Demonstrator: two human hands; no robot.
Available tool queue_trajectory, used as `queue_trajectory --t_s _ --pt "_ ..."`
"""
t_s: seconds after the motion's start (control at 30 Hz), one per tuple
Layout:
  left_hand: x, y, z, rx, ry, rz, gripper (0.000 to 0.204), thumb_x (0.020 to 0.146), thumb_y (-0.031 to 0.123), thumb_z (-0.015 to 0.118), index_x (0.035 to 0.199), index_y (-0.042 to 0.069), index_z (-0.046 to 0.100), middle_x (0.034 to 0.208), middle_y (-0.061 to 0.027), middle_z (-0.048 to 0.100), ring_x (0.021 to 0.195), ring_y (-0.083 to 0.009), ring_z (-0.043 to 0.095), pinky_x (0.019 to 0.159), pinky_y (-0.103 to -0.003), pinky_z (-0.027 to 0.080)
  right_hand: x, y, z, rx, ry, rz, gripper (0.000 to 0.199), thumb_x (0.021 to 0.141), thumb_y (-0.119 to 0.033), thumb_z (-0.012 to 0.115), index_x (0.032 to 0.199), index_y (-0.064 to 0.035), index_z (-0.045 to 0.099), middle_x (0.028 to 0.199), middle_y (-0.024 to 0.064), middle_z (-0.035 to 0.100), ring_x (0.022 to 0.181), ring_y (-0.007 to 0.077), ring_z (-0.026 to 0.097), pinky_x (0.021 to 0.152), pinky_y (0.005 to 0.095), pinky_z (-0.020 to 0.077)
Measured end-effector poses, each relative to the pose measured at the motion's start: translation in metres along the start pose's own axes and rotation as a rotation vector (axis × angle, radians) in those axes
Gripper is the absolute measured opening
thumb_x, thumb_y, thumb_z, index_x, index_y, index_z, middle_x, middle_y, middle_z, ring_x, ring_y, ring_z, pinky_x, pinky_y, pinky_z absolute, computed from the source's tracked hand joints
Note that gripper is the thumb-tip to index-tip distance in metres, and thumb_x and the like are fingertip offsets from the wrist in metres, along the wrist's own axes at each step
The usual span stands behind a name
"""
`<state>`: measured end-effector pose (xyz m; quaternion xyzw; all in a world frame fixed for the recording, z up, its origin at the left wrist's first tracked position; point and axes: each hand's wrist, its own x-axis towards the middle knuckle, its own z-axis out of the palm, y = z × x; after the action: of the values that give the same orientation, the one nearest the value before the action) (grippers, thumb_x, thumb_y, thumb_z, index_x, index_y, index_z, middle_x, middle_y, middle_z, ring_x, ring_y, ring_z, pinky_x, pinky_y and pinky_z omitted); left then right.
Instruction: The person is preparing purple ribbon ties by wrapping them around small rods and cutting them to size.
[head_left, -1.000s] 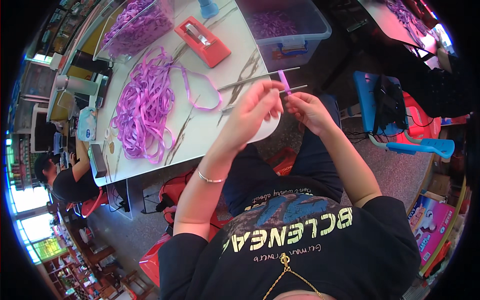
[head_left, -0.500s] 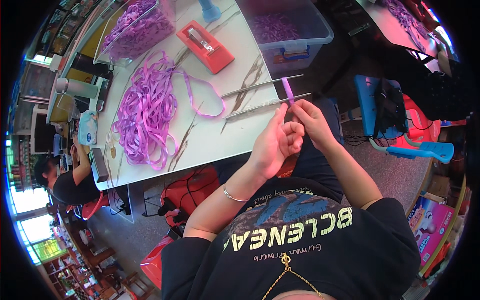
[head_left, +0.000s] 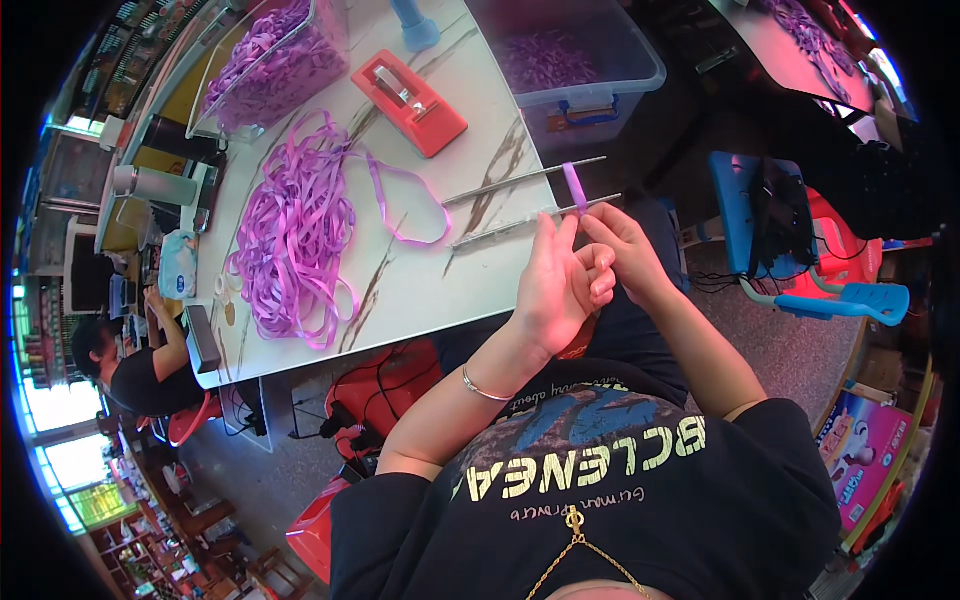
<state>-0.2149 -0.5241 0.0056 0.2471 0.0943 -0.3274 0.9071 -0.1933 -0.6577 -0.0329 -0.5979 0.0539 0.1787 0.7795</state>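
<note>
Two thin metal rods (head_left: 525,179) stick out past the table's right edge. A short wrap of purple ribbon (head_left: 574,183) spans both rods near their tips. My right hand (head_left: 630,255) pinches the lower end of this wrap between thumb and fingertips. Beside it, palm up, my left hand (head_left: 562,290) stretches two digits toward the nearer rod, while its other fingers curl loosely; I see nothing between them. A large heap of loose purple ribbon (head_left: 295,225) lies on the table, and one looped strand (head_left: 440,205) trails toward the rods.
On the white table (head_left: 400,290) sit a red tape dispenser (head_left: 412,105) and a clear bin of ribbon (head_left: 275,65). Beyond the right edge stands a clear tub (head_left: 590,95) with purple pieces. A blue chair (head_left: 745,210) is at right; another person (head_left: 150,370) sits far left.
My left hand has shifted slightly right, and its two stretched digits now stand apart. My right hand keeps its pinch at the ribbon wrap. The whole view has shifted slightly.
</note>
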Motion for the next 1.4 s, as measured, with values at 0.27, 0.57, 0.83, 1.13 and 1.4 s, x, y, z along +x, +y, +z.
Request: queue_trajectory --t_s 0.27,0.57,0.83,1.13,1.4 --pt "0.008 -0.003 -0.005 -0.242 -0.097 -0.064 0.045 0.094 0.050 0.027 0.114 0.011 0.036 0.072 -0.0004 0.038 0.056 -0.0113 0.036 0.053 -0.024 0.032 -0.003 0.000 -0.002 -0.032 0.022 -0.024 0.019 0.090 -0.020 0.052 0.093 -0.0026 0.059 0.079 -0.0013 0.057 0.072 0.0041 0.051 0.063 0.0192 0.0431" --pt "0.004 0.004 -0.009 -0.283 -0.110 -0.098 0.046 0.095 0.046 0.028 0.117 0.007 0.038 0.068 -0.0009 0.036 0.058 -0.0118 0.037 0.054 -0.024 0.032 0.000 -0.005 -0.016 -0.167 -0.118 0.000 0.028 0.089 -0.028 0.055 0.080 -0.0025 0.060 0.066 0.0004 0.057 0.059 0.0062 0.052 0.053 0.0204 0.0407" --pt "0.001 0.007 -0.018 -0.299 -0.207 -0.095 0.044 0.093 0.050 0.032 0.110 0.012 0.045 0.068 -0.0011 0.039 0.060 -0.0125 0.037 0.058 -0.025 0.034 0.046 -0.114 -0.009 -0.447 -0.444 -0.224 0.018 0.088 -0.019 0.053 0.091 -0.0042 0.063 0.079 -0.0002 0.061 0.063 0.0039 0.052 0.053 0.0187 0.0391" --pt "0.016 -0.002 -0.021 -0.323 -0.365 -0.095 0.041 0.090 0.054 0.037 0.108 0.017 0.046 0.072 -0.0017 0.044 0.067 -0.0139 0.043 0.061 -0.027 0.038 0.176 -0.132 0.071 -0.731 -0.288 -0.414 0.026 0.082 -0.024 0.062 0.097 -0.0023 0.065 0.082 0.0055 0.064 0.070 0.0114 0.056 0.063 0.0269 0.0454" --pt "0.018 -0.011 -0.029 -0.326 -0.332 -0.085 0.044 0.087 0.060 0.036 0.107 0.021 0.044 0.070 -0.0004 0.049 0.065 -0.0132 0.047 0.062 -0.025 0.039 0.194 -0.131 0.094 -0.995 -0.378 -0.314 0.037 0.087 -0.036 0.054 0.098 -0.0033 0.066 0.083 0.0049 0.066 0.076 0.0088 0.057 0.064 0.0254 0.0432"
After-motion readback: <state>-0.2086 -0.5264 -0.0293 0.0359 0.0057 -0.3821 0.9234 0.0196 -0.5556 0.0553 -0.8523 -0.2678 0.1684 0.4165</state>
